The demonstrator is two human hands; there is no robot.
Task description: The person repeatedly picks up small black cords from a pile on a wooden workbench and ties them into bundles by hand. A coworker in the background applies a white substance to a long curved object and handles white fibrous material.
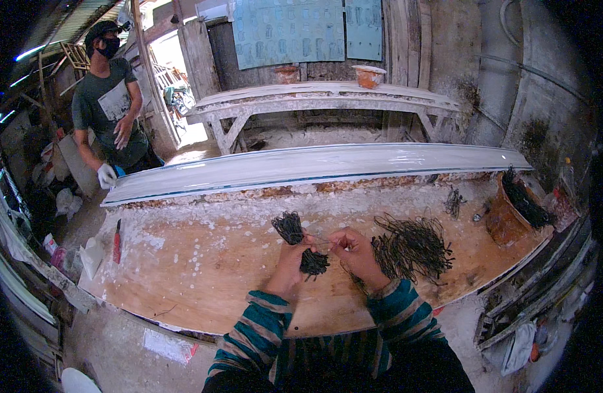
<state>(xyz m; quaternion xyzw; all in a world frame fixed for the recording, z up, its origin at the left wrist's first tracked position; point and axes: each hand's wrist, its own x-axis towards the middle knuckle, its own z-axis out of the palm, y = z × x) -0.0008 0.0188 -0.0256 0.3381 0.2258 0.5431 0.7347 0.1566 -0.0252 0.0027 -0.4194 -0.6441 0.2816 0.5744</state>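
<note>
My left hand is closed round the middle of a bundle of dark wire-like strands. Looped ends stick out above the fist and cut-looking ends below it. Beside it, my right hand pinches at the fingertips. A thin pale strand seems to run between the two hands, too fine to name for certain. Close to the right hand lies a loose pile of the same dark strands, spread over the wooden table.
An orange-brown bucket of dark strands stands at the table's right end. A red-handled tool lies at the left. Behind runs a long white-coated board. A co-worker stands far left, a gloved hand at the board's end.
</note>
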